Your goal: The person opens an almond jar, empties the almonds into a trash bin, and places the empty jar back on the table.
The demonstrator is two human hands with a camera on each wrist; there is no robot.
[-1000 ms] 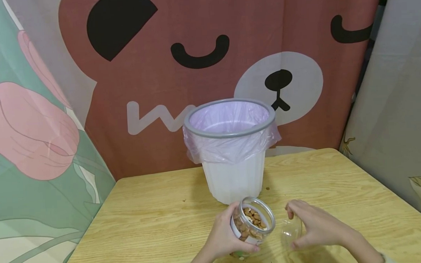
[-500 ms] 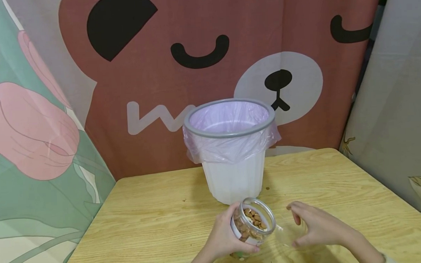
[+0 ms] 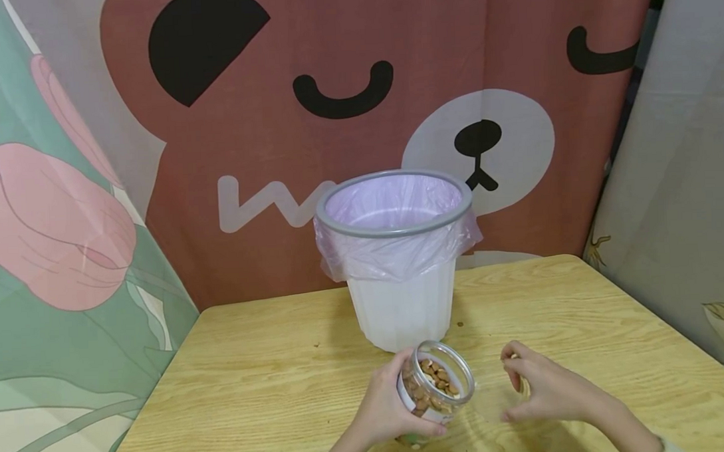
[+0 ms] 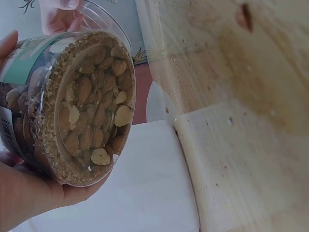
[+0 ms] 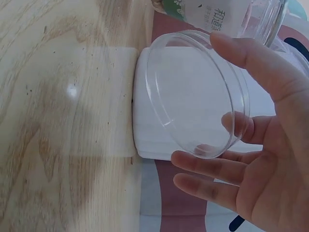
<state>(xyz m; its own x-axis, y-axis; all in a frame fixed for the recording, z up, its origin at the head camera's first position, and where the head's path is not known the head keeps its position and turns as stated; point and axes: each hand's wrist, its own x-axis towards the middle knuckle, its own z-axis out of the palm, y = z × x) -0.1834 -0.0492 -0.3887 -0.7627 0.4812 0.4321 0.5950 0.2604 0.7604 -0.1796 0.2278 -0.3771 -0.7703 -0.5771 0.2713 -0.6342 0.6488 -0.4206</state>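
Observation:
A clear plastic jar of almonds (image 3: 424, 397) leans to the right, uncapped, in my left hand (image 3: 381, 403). The fingers and thumb wrap round its sides. Through the jar's base, in the left wrist view, almonds (image 4: 91, 106) and brown crumbs show. My right hand (image 3: 553, 387) is just right of the jar and pinches a round, see-through lid (image 5: 197, 94) by its edge between thumb and fingers. In the right wrist view the lid is tilted, apart from the table. In the head view it is faint against the wood.
Behind the jar stands a white trash bin (image 3: 403, 311) with a grey rim and a pale purple liner (image 3: 399, 258). Both are on a wooden table (image 3: 253, 376) with small dark specks (image 3: 460, 324). Printed curtains (image 3: 245, 137) hang behind and at the sides.
The lid has turned in my right hand, looking fainter in the head view, and the right fingers have shifted. My left hand and the jar have hardly moved.

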